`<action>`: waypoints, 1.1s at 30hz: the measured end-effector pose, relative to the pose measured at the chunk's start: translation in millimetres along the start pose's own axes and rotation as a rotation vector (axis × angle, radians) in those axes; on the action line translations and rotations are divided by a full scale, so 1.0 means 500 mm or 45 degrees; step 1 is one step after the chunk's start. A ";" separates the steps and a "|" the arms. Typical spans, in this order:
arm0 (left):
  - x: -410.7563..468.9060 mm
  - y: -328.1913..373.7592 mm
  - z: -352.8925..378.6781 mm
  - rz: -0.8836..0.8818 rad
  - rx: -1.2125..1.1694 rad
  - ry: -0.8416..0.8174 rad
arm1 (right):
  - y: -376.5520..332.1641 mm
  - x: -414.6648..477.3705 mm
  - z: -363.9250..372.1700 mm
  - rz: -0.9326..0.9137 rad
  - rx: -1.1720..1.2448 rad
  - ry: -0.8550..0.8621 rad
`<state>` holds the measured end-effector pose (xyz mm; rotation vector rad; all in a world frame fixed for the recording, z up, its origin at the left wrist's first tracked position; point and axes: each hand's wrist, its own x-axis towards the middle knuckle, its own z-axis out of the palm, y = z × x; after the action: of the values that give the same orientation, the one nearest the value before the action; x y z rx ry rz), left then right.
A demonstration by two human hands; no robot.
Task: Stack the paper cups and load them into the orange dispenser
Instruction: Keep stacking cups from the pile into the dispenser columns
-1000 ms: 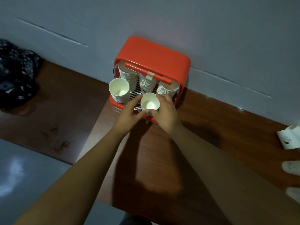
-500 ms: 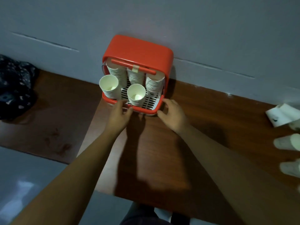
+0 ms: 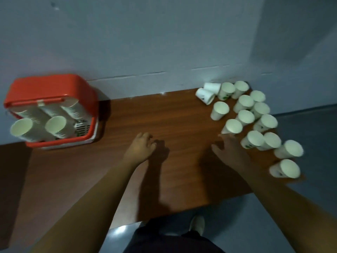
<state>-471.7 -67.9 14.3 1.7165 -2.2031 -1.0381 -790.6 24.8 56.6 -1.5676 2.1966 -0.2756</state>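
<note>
On the wooden table (image 3: 182, 121), white upright paper cups (image 3: 244, 115), clustered, some toppled

Person is wearing a dark lower garment (image 3: 173, 242); one pale shoe (image 3: 197, 224) is showing beside it; both forearms (image 3: 102, 198) are showing bare to the frame edge.

Dispenser: boxy orange plastic dispenser (image 3: 49, 88) far left, cup stacks inside.
Cups: loose white paper cups (image 3: 246, 116) clustered right.
Left hand (image 3: 141, 147): relaxed over brown wooden table (image 3: 173, 115).
Right hand (image 3: 231, 152): fingers spread, just beside the cups.
</note>
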 end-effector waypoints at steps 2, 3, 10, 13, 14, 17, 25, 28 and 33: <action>0.025 0.115 0.060 0.122 0.024 -0.045 | 0.104 -0.037 -0.052 0.020 0.009 0.117; 0.036 0.173 0.090 0.179 0.033 -0.059 | 0.155 -0.055 -0.076 0.051 0.012 0.162; 0.070 0.509 0.296 0.482 0.034 -0.219 | 0.455 -0.137 -0.173 0.381 0.099 0.232; 0.081 0.598 0.366 0.536 0.063 -0.248 | 0.531 -0.152 -0.182 0.450 0.137 0.227; 0.088 0.620 0.384 0.530 0.067 -0.234 | 0.545 -0.154 -0.180 0.461 0.156 0.238; 0.125 0.664 0.423 0.491 0.137 -0.183 | 0.574 -0.147 -0.160 0.509 0.186 0.216; 0.228 0.675 0.497 0.448 0.392 -0.228 | 0.598 -0.069 -0.059 0.463 0.151 0.172; 0.247 0.664 0.527 0.448 0.447 -0.247 | 0.614 -0.059 -0.023 0.389 0.080 0.164; 0.258 0.639 0.546 0.441 0.492 -0.229 | 0.625 -0.066 0.008 0.305 0.019 0.255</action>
<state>-907.8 -38.1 -31.9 1.3244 -2.8362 -0.7432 -1045.6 163.0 -63.8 -1.2997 2.5015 -0.3879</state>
